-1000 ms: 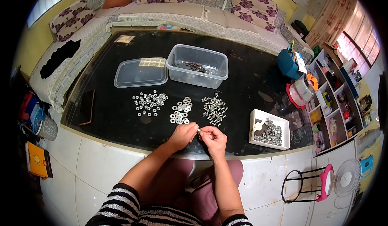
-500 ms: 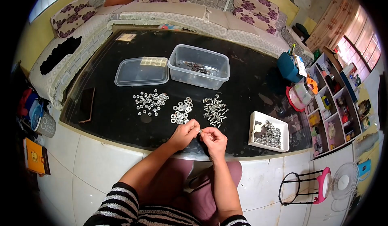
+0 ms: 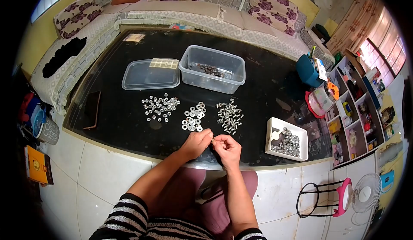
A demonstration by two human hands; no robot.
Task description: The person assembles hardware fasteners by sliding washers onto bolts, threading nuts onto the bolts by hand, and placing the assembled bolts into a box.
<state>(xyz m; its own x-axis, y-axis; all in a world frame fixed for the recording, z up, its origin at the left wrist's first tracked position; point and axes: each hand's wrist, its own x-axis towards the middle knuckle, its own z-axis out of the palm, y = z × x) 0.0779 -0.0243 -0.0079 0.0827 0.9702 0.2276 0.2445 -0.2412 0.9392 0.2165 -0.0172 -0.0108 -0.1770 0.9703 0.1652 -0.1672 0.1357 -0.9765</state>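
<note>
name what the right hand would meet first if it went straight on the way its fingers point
Likely the left hand, just across the small metal piece at the right hand's fingertips; the exact depth between them is unclear.

Left hand (image 3: 197, 144) and right hand (image 3: 228, 149) pinching a tiny metal piece (image 3: 213, 140) together at the near edge of a black table (image 3: 142, 143), loose nuts (image 3: 160, 107), washers (image 3: 193, 117) and bolts (image 3: 229, 116) heaped beyond, clear tub (image 3: 213, 83) behind, white tray (image 3: 275, 153) of metal parts to the right.
</note>
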